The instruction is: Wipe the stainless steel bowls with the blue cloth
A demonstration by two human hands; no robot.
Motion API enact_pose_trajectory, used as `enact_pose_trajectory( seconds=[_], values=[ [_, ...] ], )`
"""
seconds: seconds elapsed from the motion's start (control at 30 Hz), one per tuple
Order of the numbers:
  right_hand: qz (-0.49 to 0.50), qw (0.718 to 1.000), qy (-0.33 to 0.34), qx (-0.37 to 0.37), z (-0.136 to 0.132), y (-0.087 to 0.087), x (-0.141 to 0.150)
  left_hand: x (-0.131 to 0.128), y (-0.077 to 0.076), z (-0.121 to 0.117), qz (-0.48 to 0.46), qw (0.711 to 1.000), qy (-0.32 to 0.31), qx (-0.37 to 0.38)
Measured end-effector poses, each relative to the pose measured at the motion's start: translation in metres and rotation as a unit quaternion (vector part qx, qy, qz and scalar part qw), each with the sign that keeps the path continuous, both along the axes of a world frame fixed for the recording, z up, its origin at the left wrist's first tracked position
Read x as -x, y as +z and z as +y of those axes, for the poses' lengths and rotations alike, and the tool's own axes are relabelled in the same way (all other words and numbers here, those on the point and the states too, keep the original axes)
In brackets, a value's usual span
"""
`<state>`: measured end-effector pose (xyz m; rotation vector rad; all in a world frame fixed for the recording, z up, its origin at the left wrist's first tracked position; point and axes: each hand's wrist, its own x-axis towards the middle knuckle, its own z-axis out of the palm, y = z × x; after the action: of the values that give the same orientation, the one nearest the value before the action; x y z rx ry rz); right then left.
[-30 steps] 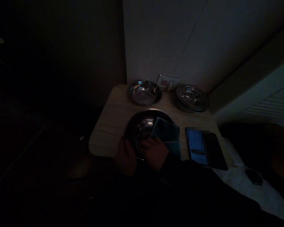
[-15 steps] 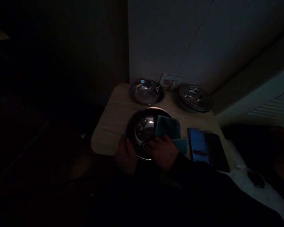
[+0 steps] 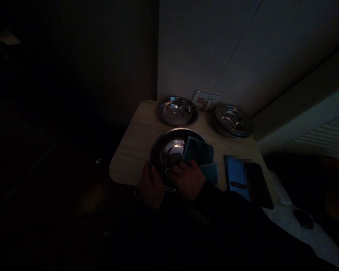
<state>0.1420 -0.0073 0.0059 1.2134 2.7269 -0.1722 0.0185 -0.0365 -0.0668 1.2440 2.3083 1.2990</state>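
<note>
In the head view, you work in dim light at a small wood-grain table (image 3: 130, 148), both hands at a large steel bowl (image 3: 172, 150). Your left hand (image 3: 151, 190) is closed on the near-left rim, thumb and fingers brought together at the edge. Your right hand (image 3: 188, 180) is bunched over a teal cloth (image 3: 199, 151), fingers curled narrowly on its near part inside the bowl; the fingertips are too dark to make out fully.

The relation that counts is cloth to right hand: most of the fabric lies beyond and to the right of those fingers, one part running up the bowl's right wall, another spilling over the right rim. Folded and partly covered, it shows no clear long axis, and the round bowl has none. Your right hand touches the cloth; your left sits apart from it, across the near side of the bowl.

Just beyond stands a second steel bowl (image 3: 177, 113); to its right, a stack of steel bowls (image 3: 234, 120) sits near a wall socket (image 3: 205, 100). A device with a lit screen (image 3: 236, 175) lies right of the cloth.
</note>
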Motion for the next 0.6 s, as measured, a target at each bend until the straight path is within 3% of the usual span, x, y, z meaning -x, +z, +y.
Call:
enact_pose_trajectory(
  seconds=[0.2, 0.4, 0.6],
  values=[
    [-0.023, 1.0, 0.007, 0.014, -0.002, 0.002, -0.008, -0.002, -0.002, -0.001, 0.01, 1.0, 0.004, -0.007],
    [0.029, 0.998, -0.01, 0.062, -0.008, 0.003, 0.003, -0.001, -0.002, 0.0, 0.013, 0.999, 0.021, -0.026],
    [-0.022, 0.999, 0.006, 0.045, -0.013, 0.008, -0.013, -0.003, -0.005, 0.001, 0.005, 1.0, 0.01, -0.018]
  ],
)
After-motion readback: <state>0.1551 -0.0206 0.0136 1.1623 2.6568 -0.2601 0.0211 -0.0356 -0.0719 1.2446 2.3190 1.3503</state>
